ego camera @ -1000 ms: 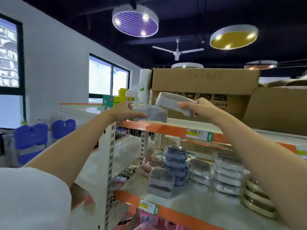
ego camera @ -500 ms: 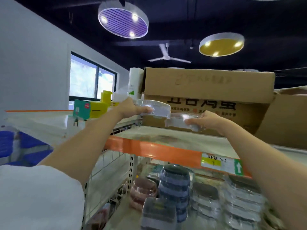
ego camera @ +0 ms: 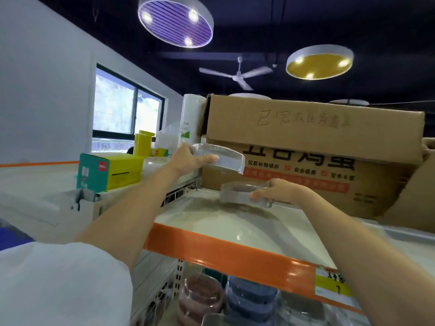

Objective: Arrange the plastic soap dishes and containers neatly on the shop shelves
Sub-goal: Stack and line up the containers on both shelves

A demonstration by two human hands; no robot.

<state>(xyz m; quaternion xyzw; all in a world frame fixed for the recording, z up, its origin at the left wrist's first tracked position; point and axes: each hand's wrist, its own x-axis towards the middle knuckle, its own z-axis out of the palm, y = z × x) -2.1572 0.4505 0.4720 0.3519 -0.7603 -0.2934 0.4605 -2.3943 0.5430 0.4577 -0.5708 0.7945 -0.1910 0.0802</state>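
While the left hand [ego camera: 186, 158] grips one soap dish [ego camera: 220, 158] aloft, the right hand [ego camera: 280, 191] pinches another [ego camera: 244, 192] — lower, on the shelf [ego camera: 235, 227].

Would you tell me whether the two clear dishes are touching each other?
Apart. The head view shows cardboard box between the upper dish in the left hand and the lower dish.

soap dishes [ego camera: 244, 192]: clear glossy plastic | shelf [ego camera: 235, 229] under right hand [ego camera: 280, 191]: smooth, glossy | box [ego camera: 306, 147] behind: matt cardboard
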